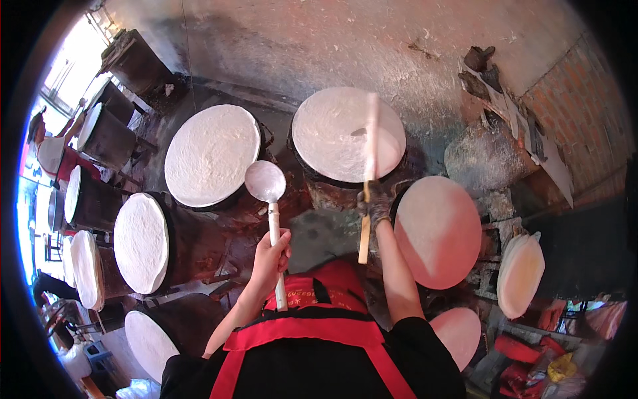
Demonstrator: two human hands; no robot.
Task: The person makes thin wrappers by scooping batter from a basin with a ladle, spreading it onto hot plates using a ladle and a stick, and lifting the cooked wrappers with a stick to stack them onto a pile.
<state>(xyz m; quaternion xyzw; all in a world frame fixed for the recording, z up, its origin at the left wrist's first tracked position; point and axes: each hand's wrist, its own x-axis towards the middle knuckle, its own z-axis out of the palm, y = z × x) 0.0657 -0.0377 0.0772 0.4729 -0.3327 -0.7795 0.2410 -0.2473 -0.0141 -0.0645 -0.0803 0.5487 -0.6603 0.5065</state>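
Note:
My left hand (272,255) grips the white handle of a round metal ladle (265,182), its whitish bowl pointing away from me. In a dark, stained glove, my right hand (375,203) holds a long wooden spreader (364,244). The spreader's far part is blurred and lies over the right side of a round griddle covered with pale batter (326,132). A small dark gap shows in that batter beside the stick. Left of it, another batter-covered round (212,154) has a rough, uneven surface. A smooth round griddle top (438,232) stands right of my gloved hand.
More griddles with white rounds (141,243) stand at my left. A stack of thin round sheets (521,276) is at the right, near a soot-marked rounded vessel (486,152). A plastered wall (349,45) rises ahead. Another person (62,154) is at the far left.

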